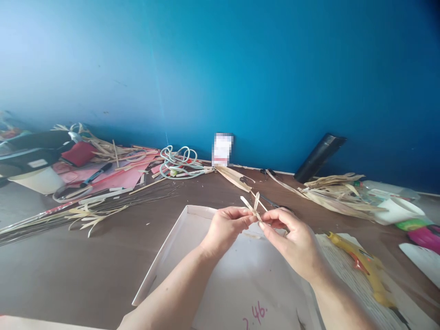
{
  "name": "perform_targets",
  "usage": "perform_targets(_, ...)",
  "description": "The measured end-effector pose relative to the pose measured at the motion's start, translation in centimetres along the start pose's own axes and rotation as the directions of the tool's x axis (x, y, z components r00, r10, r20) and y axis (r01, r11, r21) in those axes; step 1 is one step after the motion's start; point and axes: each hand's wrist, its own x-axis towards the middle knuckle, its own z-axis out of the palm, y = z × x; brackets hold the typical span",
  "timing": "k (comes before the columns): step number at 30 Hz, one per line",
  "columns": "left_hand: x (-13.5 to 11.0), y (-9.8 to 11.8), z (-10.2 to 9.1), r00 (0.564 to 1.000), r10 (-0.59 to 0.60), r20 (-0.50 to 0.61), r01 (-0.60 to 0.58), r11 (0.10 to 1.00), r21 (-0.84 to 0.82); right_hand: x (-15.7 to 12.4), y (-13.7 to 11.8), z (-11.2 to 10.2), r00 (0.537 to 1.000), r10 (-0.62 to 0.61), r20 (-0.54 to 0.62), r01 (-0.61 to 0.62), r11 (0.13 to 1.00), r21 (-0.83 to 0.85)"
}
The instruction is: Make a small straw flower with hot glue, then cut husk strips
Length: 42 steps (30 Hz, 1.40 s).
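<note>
Both hands meet above a shallow white box lid (pixel 233 284). Between the fingertips of my left hand (pixel 228 227) and my right hand (pixel 292 238) is a small piece of pale dried husk strips (pixel 255 208), with its ends sticking up and apart. My left thumb and fingers pinch it from one side; my right thumb and forefinger close on its lower end. A thin pale stick (pixel 259 200) runs behind it, and I cannot tell whether it is joined to the piece. The fingers hide the lower part of the piece.
A yellow glue gun (pixel 364 266) lies on a printed sheet (pixel 338 256) at right. Dried husks (pixel 338 192), a white cup (pixel 400 210) and a black tube (pixel 319 158) are beyond. At left are a coiled cord (pixel 178 162), pink paper (pixel 110 176) and thin stalks (pixel 37 227).
</note>
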Motion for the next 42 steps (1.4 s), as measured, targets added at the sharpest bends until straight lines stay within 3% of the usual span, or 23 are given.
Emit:
perform_targets(6, 0.1, -0.3, 0.1, 1.0, 0.015, -0.013, -0.015, 0.999, 0.029, 0.1, -0.1, 0.1, 1.0, -0.009, 0.001, 0.009, 0.999, 0.048)
perform_targets(15, 0.2, -0.7, 0.2, 0.995, 0.092, -0.044, -0.089, 0.993, 0.081, -0.2, -0.8, -0.7, 0.991, 0.082, 0.107, -0.101, 0.978, 0.182)
perform_targets(24, 0.2, -1.5, 0.2, 0.976, 0.209, -0.054, -0.194, 0.959, 0.208, 0.1, -1.3, -2.0, 0.922, 0.194, 0.336, -0.291, 0.919, 0.267)
perform_targets(29, 0.1, -1.5, 0.1, 0.97, 0.239, -0.043, -0.222, 0.943, 0.248, 0.5, -0.9, -2.0, 0.87, 0.177, 0.46, -0.359, 0.867, 0.345)
perform_targets(42, -0.1, -1.6, 0.2, 0.963, 0.269, 0.02, -0.259, 0.903, 0.341, 1.2, -0.6, -2.1, 0.84, 0.103, 0.532, -0.421, 0.743, 0.521)
